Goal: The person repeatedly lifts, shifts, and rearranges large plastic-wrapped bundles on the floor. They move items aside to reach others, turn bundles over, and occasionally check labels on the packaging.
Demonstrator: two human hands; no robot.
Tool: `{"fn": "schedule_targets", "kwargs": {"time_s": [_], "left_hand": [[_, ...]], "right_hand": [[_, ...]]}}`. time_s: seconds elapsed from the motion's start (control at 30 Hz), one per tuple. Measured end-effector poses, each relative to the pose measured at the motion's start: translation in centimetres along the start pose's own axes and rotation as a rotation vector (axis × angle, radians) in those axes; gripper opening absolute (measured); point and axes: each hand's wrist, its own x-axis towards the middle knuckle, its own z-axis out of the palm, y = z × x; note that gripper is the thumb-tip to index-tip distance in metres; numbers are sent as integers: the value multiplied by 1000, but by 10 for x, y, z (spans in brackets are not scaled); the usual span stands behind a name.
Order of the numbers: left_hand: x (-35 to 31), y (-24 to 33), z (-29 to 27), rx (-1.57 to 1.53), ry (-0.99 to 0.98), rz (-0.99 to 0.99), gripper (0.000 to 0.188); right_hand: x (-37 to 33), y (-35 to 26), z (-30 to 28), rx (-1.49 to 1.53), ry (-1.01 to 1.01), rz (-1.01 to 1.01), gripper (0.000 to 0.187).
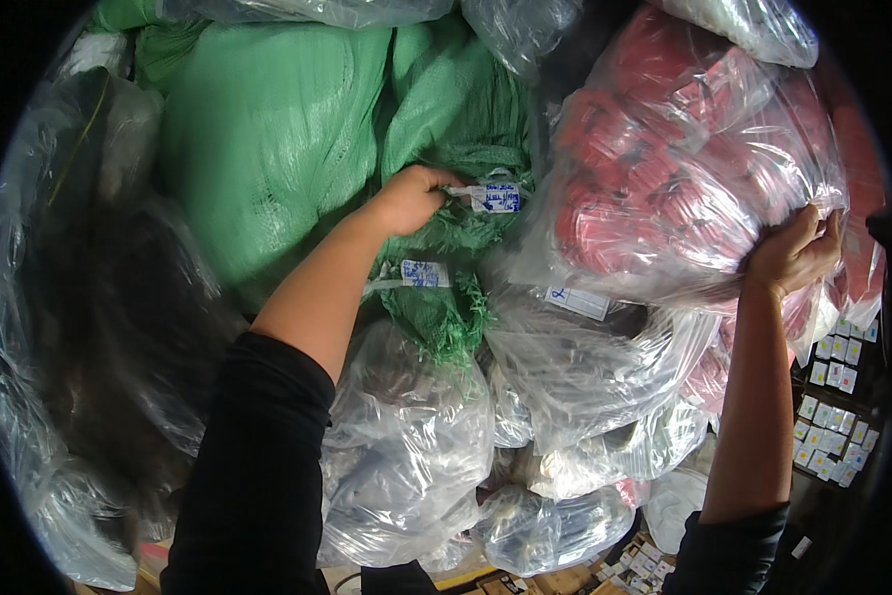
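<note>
At the gathered neck of a green woven sack [277,139], my left hand [413,201] pinches the tie of a white handwritten tag [496,198]. A second white tag [424,274] hangs just below, against the frayed green sack end [436,322]. On the right, my right hand [795,253] is closed on the crumpled edge of a clear plastic bag [684,169] filled with red bundled items. That bag bulges above another clear bag [595,367], which holds dark contents and carries a white label [577,301].
Stuffed clear bags [406,446] are piled under the sack, and dark wrapped bags [158,297] fill the left side. More plastic lies across the top. Several small white boxes or cards [833,436] sit in rows on the dark lower right.
</note>
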Motion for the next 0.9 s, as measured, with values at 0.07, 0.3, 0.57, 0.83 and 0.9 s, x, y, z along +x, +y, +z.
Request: {"fn": "schedule_targets", "kwargs": {"time_s": [0.07, 0.3, 0.57, 0.83, 0.9], "left_hand": [[-2, 4, -3, -52, -35, -27, 36], [-2, 54, 28, 39, -79, -232, 51], [44, 105, 72, 535, 285, -56, 24], [58, 111, 89, 889, -81, -396, 33], [56, 107, 92, 832, 53, -341, 32]], "right_hand": [[-1, 0, 1, 53, 61, -26, 75], [1, 5, -2, 92, -60, 50, 75], [-2, -1, -4, 27, 18, -36, 77], [-5, -5, -5, 40, 33, -21, 70], [-5, -5, -4, 44, 51, -56, 69]]}}
